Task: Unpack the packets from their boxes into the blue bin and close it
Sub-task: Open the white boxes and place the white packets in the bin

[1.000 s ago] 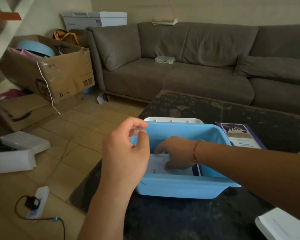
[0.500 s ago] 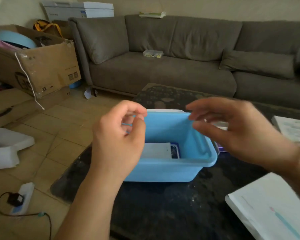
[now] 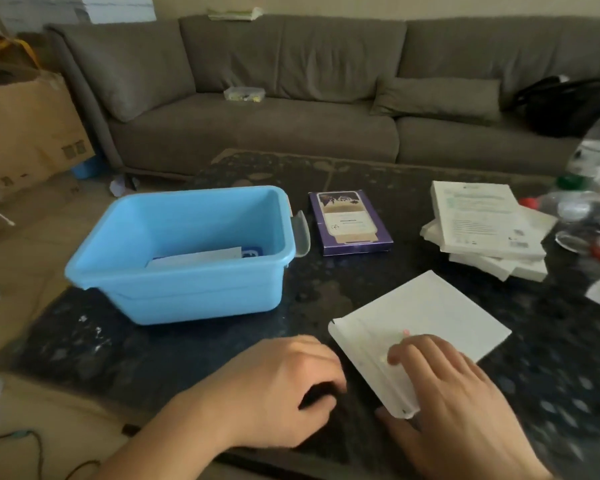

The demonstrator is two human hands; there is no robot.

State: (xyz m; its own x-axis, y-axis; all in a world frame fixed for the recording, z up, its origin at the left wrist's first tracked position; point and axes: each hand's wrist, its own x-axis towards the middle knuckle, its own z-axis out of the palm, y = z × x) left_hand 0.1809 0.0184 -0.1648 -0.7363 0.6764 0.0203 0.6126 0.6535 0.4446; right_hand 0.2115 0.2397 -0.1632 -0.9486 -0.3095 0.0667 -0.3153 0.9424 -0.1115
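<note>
The blue bin (image 3: 201,299) stands open on the dark table, with a white packet (image 3: 194,260) and a bit of a blue one inside. Its lid is partly visible behind its right end as a grey clip (image 3: 301,233). A flat white box (image 3: 426,317) lies near the front of the table. My right hand (image 3: 454,407) grips the box's near corner, fingers on top and thumb under the edge. My left hand (image 3: 284,386) rests curled on the table just left of the box, holding nothing. A purple box (image 3: 349,221) lies right of the bin.
A stack of white boxes (image 3: 489,230) sits at the right of the table (image 3: 361,178), with clear plastic bags and bottles (image 3: 596,202) beyond. A grey sofa (image 3: 291,109) runs behind. Cardboard boxes (image 3: 28,133) stand on the floor at left.
Both hands have left the bin and dropped to the table's near edge. The right hand has taken hold of the white box. The view has swung to the right.
</note>
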